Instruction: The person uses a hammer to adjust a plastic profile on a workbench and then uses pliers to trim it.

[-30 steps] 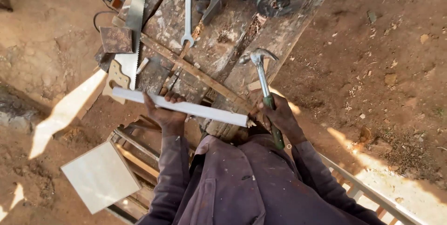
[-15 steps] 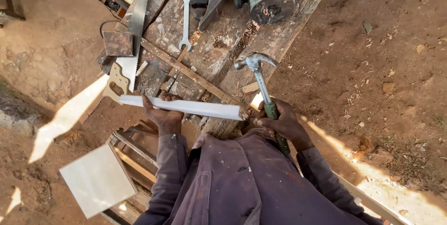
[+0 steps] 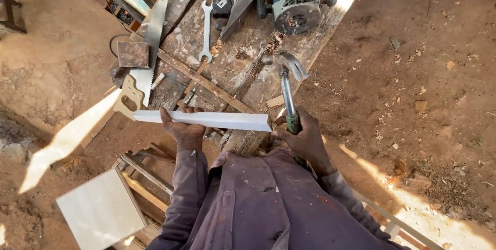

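- Low in the frame's centre, the left hand (image 3: 182,132) was closed around a long, flat white strip of wood (image 3: 206,120), lying left to right on the worn plank workbench (image 3: 248,69).
- The right hand (image 3: 305,139) gripped a steel claw hammer with a green handle (image 3: 287,92) just beside the strip's right end, head pointing away.
- Farther up: a steel spanner (image 3: 206,30), a wooden-handled handsaw (image 3: 146,53) and a blue power router (image 3: 294,2).

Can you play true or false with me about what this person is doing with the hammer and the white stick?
1. The right hand holds a hammer. True.
2. The left hand grips a white strip. True.
3. The handsaw is in the left hand. False: it lies on the workbench, untouched.
4. The spanner lies on the ground. False: it rests on the workbench.
5. The hammer head points away from the person. True.
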